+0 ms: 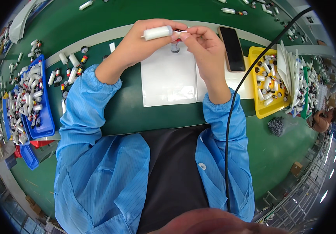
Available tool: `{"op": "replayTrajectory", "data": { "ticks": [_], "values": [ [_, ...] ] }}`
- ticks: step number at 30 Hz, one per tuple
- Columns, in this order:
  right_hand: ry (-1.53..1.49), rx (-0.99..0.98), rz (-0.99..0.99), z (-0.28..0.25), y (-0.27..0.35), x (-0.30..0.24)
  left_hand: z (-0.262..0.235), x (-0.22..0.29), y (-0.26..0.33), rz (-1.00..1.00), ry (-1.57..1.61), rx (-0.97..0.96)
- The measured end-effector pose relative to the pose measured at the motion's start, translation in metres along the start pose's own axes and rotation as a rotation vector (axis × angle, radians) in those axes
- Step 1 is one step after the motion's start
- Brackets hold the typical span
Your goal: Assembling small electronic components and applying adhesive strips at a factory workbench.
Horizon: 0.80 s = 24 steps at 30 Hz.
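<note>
Cradling a white cylinder [157,33] in the crook of the left hand [142,45], closed lightly about it between thumb and fingers — likely to free the tips for finer handling. Pinching a small pale piece [181,34] at the cylinder's right end with the right hand [209,45], nearly shut and almost tip to tip with the left, apparently for steadiness from both sides. Hard to tell, behind the fingers, whether joined to the cylinder or to the grey round part [175,49] just below. Held above a white sheet [168,82], perhaps for contrast with the green tabletop [127,113]. Flanked by a blue tray [48,105] on the left and a yellow tray [271,112] on the right, both loaded with similar parts — presumably for easy reach.
</note>
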State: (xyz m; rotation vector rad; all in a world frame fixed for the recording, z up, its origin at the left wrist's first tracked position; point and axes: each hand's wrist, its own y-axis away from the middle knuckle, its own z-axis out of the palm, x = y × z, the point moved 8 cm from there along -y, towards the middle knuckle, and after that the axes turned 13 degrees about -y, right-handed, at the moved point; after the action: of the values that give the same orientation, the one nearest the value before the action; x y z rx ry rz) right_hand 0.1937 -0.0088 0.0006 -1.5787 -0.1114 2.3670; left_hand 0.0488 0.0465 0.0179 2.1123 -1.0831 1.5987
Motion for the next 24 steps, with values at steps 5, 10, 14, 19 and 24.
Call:
{"op": "replayTrajectory", "data": {
  "ticks": [5,10,14,19,24],
  "values": [
    [-0.519,-0.021,0.438,-0.002,0.0,0.047,0.009,0.004,-0.001,0.018,0.135,-0.036],
    [-0.416,-0.1,0.357,0.011,-0.005,0.036,0.0,0.002,0.004,0.006,0.17,0.124],
    [0.65,-0.261,-0.149,0.017,0.03,-0.022,-0.069,0.013,0.002,-0.04,0.146,0.342],
    [1.135,-0.656,0.069,0.041,0.14,-0.017,-0.256,-0.045,0.022,-0.172,-0.756,0.522],
    [1.109,-0.749,-0.09,0.033,0.178,-0.025,-0.313,-0.106,0.05,-0.303,-1.257,0.337]
  ]
}}
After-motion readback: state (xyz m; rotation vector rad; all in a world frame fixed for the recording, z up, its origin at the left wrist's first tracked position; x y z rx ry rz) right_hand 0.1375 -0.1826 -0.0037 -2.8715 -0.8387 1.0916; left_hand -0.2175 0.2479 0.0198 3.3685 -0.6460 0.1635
